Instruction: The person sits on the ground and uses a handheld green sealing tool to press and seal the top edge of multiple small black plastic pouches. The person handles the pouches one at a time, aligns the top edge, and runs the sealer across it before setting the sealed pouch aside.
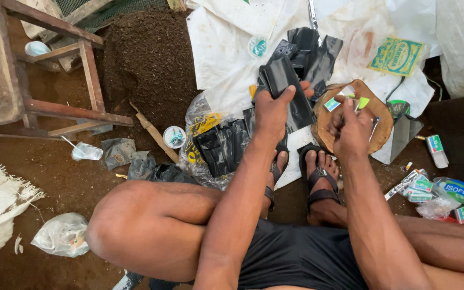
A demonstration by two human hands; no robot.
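- Bare knees and black shorts fill the bottom of the view; the person sits low on a dirt floor [65, 177], feet in black sandals [318, 180].
- Left hand [272, 113] reaches forward, fingers clamped on a folded black plastic bag [285, 86], held up above a white sheet [226, 48].
- Right hand [350, 129] hovers over a round wooden block [382, 121]; its fingers are pinched together around something small, too hidden to name. Small green and white pieces sit at the fingertips.
- More black bags lie crumpled on the sheet [310, 51], beyond the held one.
- Just left of the feet, a clear sack [202, 126] holds a stack of black bags [221, 145].
- Dark soil [146, 59] is heaped at upper left, beside a wooden stool [65, 110].
- Small green-and-white boxes [417, 185] are scattered on the right, near a blue packet [463, 192].
- Judging progress: one bag is in hand, a few lie loose and unfilled on the sheet, and the stack in the sack looks largely untouched, so most of the work seems left. No bag filled with soil is in sight.
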